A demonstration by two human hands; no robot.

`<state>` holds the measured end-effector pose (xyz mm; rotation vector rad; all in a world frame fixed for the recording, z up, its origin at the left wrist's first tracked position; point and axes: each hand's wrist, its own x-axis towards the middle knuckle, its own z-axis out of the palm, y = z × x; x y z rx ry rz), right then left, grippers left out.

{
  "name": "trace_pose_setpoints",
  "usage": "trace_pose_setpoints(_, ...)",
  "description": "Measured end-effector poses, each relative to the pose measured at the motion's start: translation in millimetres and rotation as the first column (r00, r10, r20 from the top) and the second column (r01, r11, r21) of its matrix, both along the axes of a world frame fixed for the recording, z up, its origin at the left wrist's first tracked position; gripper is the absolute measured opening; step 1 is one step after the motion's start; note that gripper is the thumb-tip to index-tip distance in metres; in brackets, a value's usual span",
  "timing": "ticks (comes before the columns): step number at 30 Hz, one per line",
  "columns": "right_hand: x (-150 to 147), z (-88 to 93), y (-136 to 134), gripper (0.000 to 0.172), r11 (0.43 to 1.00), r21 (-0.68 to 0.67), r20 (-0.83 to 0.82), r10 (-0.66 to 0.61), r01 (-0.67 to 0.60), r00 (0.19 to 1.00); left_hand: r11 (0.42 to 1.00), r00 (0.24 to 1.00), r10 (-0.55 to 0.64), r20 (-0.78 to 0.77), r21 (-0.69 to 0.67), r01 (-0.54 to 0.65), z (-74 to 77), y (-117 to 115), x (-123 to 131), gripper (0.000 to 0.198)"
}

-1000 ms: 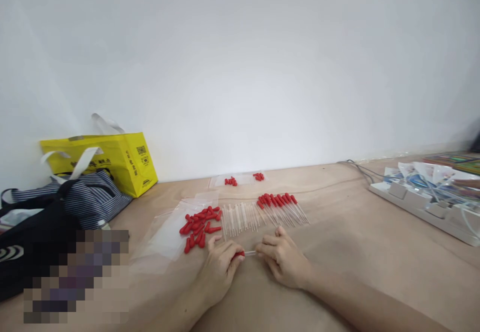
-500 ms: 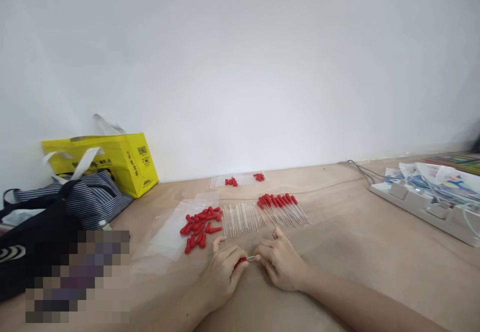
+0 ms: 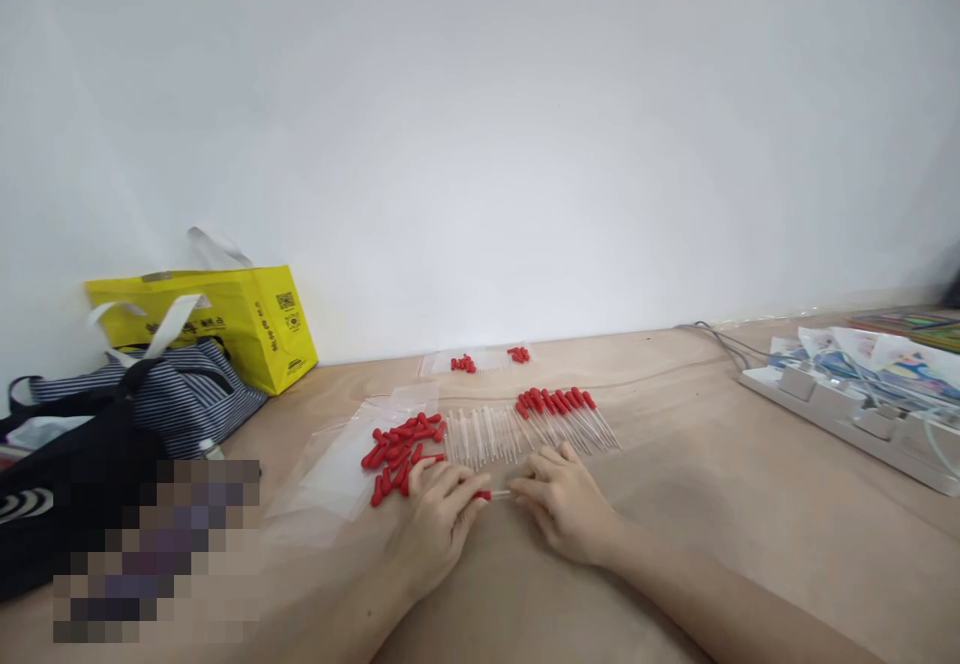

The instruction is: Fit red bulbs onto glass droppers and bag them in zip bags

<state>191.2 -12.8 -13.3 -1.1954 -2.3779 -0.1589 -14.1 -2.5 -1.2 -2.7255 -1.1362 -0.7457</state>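
Observation:
My left hand [image 3: 442,516] is closed on a red rubber dropper bulb [image 3: 484,495], most of which its fingers hide. From the bulb's mouth a thin clear dropper tube [image 3: 500,493] runs across to my right hand [image 3: 566,504], whose fingers pinch its other end. Bulb and tube look joined in line, low over the table. Beyond my hands lies a row of bare clear tubes [image 3: 484,434]. Right of it are several droppers fitted with red bulbs [image 3: 559,404]. A pile of loose red bulbs [image 3: 397,449] sits left, partly on a clear plastic bag [image 3: 337,464].
Near the wall lies another clear bag with small red bulbs [image 3: 463,365]. A yellow bag [image 3: 270,334], a striped bag [image 3: 199,399] and a black bag [image 3: 82,484] stand left. At right are a white power strip [image 3: 847,429] with plugs and grey cables [image 3: 724,339].
Both hands have moved slightly away from me, toward the row of tubes, with the bulb and tube between them. My right fingers have lowered.

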Motion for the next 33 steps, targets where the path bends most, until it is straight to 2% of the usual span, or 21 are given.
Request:
trace_pose_setpoints(2,2,-1.1,6,0.022,0.989,-0.019,-0.078,-0.149,0.148,0.986,0.994,0.994,0.101,0.052,0.023,-0.102,-1.3,3,-4,0.026)
trace_pose_setpoints(4,7,-1.9,17,0.025,0.946,-0.055,-0.176,-0.324,0.32,0.93,0.978,0.975,0.207,0.081,0.018,-0.209,-2.6,7,-8,0.029)
trace_pose_setpoints(7,17,-2.3,34,0.025,0.826,-0.142,-0.261,-0.564,0.546,0.784,0.948,0.944,0.317,0.087,-0.012,-0.317,-3.6,12,-14,0.028)
trace_pose_setpoints(10,26,-2.6,47,0.024,0.723,-0.229,-0.259,-0.691,0.652,0.675,0.929,0.926,0.37,0.078,-0.039,-0.368,-3.4,15,-17,0.026)
trace_pose_setpoints(17,24,-7.8,58,0.022,0.674,-0.29,-0.23,-0.739,0.68,0.634,0.925,0.923,0.379,0.062,-0.051,-0.376,-5.8,16,-17,0.021)
trace_pose_setpoints(26,20,-8.6,64,0.023,0.664,-0.282,-0.212,-0.748,0.693,0.629,0.902,0.899,0.432,0.072,-0.024,-0.432,-1.9,18,-20,0.018)
trace_pose_setpoints(30,23,-6.3,62,0.024,0.678,-0.226,-0.216,-0.735,0.699,0.643,0.887,0.884,0.461,0.078,-0.029,-0.46,0.4,19,-20,0.015)
trace_pose_setpoints(33,18,-3.8,58,0.023,0.72,-0.185,-0.204,-0.694,0.669,0.691,0.881,0.878,0.472,0.078,-0.021,-0.472,0.9,19,-19,0.012)
